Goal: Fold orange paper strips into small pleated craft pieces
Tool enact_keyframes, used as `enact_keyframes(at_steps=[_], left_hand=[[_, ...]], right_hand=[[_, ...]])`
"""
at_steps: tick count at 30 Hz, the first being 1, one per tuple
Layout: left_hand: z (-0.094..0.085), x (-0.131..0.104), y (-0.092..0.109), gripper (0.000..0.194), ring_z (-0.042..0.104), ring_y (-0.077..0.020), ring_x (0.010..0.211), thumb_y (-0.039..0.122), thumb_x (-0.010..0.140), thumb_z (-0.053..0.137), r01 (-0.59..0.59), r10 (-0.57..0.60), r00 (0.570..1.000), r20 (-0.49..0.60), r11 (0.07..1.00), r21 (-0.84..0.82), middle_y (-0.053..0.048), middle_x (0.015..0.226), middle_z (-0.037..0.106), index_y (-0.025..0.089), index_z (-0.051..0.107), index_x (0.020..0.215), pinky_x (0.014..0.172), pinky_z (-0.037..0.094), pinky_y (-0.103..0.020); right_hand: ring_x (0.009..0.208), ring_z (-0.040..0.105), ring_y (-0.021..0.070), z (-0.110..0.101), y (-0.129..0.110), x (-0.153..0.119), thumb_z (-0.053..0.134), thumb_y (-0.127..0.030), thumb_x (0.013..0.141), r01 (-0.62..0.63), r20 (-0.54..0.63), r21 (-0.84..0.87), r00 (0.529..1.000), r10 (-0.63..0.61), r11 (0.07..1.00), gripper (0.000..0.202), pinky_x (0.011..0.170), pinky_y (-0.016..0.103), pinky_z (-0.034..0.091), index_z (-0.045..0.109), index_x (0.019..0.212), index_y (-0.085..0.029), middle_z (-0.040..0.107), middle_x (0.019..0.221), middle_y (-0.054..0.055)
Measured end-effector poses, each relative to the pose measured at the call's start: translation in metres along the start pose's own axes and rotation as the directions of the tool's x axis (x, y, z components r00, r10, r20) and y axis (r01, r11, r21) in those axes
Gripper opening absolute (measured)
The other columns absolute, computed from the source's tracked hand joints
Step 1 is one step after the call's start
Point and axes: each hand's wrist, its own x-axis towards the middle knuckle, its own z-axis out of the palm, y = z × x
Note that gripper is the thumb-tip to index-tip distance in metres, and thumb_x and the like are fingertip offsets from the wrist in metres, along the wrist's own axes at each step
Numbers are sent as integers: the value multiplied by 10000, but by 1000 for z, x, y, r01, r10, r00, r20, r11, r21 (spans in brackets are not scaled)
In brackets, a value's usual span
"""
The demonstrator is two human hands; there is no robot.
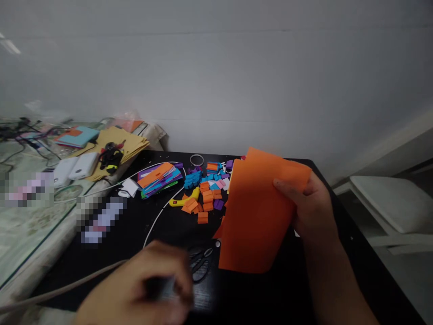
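Right hand [314,205] clamped on orange paper [257,216], thumb in front, presumably steadying it; left hand [135,280], left of paper: blurred, grip indeterminable.

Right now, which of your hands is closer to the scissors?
The left hand. It is just beside the scissors, at their near left; the right hand is farther off to their right, holding orange paper.

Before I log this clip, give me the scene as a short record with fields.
right hand: grips orange paper, thumb on its face
left hand: curled, blurred, near black scissors; contents unclear
surface: black table
small pieces: folded paper bits, orange, blue, purple
beside them: yellow tool
pile: coloured paper stack, left of tool
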Motion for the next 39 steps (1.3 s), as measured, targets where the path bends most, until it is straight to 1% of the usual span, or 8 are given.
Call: enact_keyframes(at_steps=[2,7,8,11,13,17,21,39], left_hand=[[20,23,8,356,523,-106,566,390,1016,600,28,-41,984,-171,996,-83,20,605,583,207,593,711,555,405,-226],[37,80,4,53,590,-150,897,264,991,647,-128,103,768,-632,992,7,-10,966,617,240,612,1023,812,489,-278],[37,89,2,214,596,-168,1001,264,964,688,-123,128,748,-652,991,53,-38,1122,622,247,603,1160,901,492,-310],[38,105,-6,548,565,-233,1251,324,931,747,-85,69,803,-592,996,1,-103,1427,550,257,495,1413,1042,470,-382],[40,109,-9,585,573,-244,1278,355,932,752,-101,9,863,-506,983,-155,-116,1443,572,254,476,1438,1062,472,-397],[39,107,-11,325,664,-191,1002,344,943,744,-120,-82,912,-402,885,-451,-74,1133,709,220,619,1216,887,525,-329],[32,103,-10,158,616,-128,757,339,944,736,-53,-126,951,-282,834,-549,-24,886,697,186,710,971,679,479,-251],[25,103,-10,190,608,-139,699,386,919,748,29,-147,968,-204,871,-490,-19,831,699,199,734,947,630,474,-267]], right_hand=[[980,774,297,-1,0,-1,895,-356,779,5,-5,-6,1000,-5,1000,393,841,461,676,708,1117,-279,787,1088,50],[961,767,274,-1,-2,-4,937,-346,728,21,-54,8,998,-21,1000,433,800,397,670,710,1089,-272,784,1075,44],[944,765,270,-1,-2,-5,938,-355,724,26,-59,1,998,-26,1000,450,782,390,669,710,1103,-273,783,1066,44],[912,755,271,0,-1,-8,926,-387,735,50,-44,-62,998,-53,997,492,748,396,660,706,1160,-272,776,1055,49],[969,747,286,0,0,-10,910,-393,759,74,-20,-125,997,-78,989,507,791,420,655,699,1204,-272,764,1100,58],[1111,721,313,1,1,-12,890,-378,792,137,31,-206,991,-134,969,488,929,479,632,699,1231,-285,738,1206,68],[1115,719,315,3,0,-13,884,-384,796,201,79,-288,979,-186,936,451,960,502,628,715,1202,-282,743,1199,65],[970,724,245,11,2,-11,866,-379,811,158,177,-289,978,-109,944,356,800,361,642,730,1119,-262,746,1080,43]])
